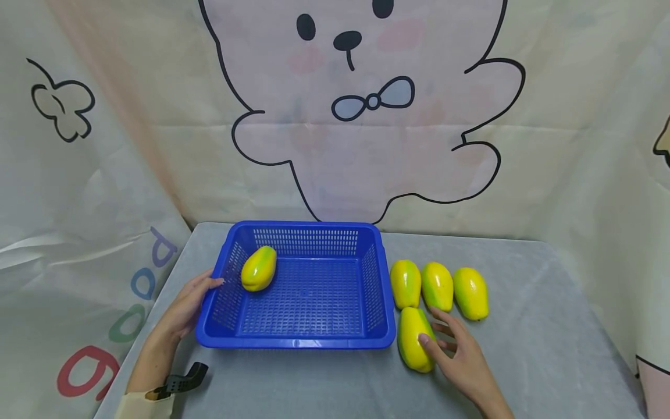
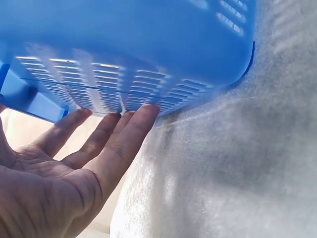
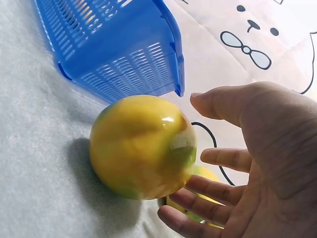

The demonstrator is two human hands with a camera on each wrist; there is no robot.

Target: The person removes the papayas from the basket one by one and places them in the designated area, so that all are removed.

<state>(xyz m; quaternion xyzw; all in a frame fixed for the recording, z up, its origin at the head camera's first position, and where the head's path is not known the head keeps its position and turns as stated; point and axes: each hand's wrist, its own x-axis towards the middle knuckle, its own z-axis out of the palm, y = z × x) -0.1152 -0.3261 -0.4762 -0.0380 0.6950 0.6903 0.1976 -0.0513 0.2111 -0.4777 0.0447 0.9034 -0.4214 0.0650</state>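
Grey table (image 1: 539, 355), blue basket (image 1: 295, 343): I judge the filling barely begun.
On my feed the person's left hand (image 1: 183, 308) touches the basket's left wall, fingers nearly straight and a little apart. The right hand (image 1: 464, 362) is out past the basket's right front corner, thumb and fingers spread about the corner fruit (image 1: 415, 340), which lies just beside that corner; I see no pinch, and whether the fingertips touch it I cannot tell. One yellow-green piece looks done to me: the inside fruit (image 1: 259, 269), in the basket near its left wall. Four look left: that corner fruit, plus a row off the basket's right side, near fruit (image 1: 405, 284), middle fruit (image 1: 437, 286) and far fruit (image 1: 470, 294).
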